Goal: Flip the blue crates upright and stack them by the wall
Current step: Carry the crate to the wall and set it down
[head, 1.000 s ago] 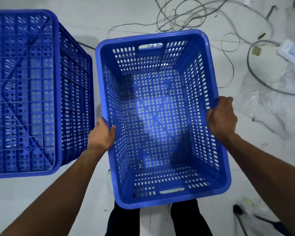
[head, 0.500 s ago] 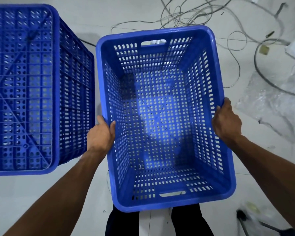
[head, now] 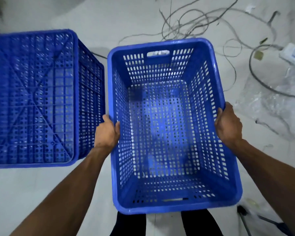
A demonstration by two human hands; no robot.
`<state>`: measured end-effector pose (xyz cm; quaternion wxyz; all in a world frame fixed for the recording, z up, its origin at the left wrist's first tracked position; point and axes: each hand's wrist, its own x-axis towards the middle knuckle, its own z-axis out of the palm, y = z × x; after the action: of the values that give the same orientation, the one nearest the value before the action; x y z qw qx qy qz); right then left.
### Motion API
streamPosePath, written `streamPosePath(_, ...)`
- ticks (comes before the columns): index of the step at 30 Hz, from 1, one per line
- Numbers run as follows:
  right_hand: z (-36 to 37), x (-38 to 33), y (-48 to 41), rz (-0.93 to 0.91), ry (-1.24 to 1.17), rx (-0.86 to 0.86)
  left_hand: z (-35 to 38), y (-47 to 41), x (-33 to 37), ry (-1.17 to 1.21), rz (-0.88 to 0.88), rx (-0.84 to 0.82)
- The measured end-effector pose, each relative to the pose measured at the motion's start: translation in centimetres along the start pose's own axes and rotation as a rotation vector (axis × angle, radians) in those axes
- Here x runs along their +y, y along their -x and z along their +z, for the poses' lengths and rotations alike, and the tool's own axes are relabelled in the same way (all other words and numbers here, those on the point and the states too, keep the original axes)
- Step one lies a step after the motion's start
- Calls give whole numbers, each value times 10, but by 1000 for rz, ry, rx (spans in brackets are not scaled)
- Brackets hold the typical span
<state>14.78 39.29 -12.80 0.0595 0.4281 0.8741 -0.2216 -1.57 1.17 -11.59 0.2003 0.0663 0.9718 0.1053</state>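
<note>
An upright blue crate is held open side up in the middle of the view, above the pale floor and in front of the person's dark trouser legs, which are seen below its near rim. The crate's long left rim is gripped by the left hand, with the thumb hooked over the rim onto the inner wall and the remaining fingers hidden on the outside. The long right rim is gripped by the right hand, whose fingers are curled around the outer edge. Both hands are thus closed on the same crate, roughly at mid-length of its sides. Its perforated walls and bottom are seen from above, and a handle slot is visible in each short end. A second blue crate is seen to the left, turned upside down on the floor, so that its ribbed underside faces the camera; it lies just beside the held crate, and whether the two touch cannot be told. Beyond the held crate, a tangle of grey cables is spread over the floor, and crumpled clear plastic sheeting lies to the right.
</note>
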Motion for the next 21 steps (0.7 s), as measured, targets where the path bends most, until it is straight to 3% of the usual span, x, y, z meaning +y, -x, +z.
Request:
streamPosePath(14, -211, -51, 75, -174, -4, -29, -196, 137, 61, 50, -140, -62)
streamPosePath(21, -310, -109, 98, -410, 37, 0, -295, 226, 68, 188, -307, 101)
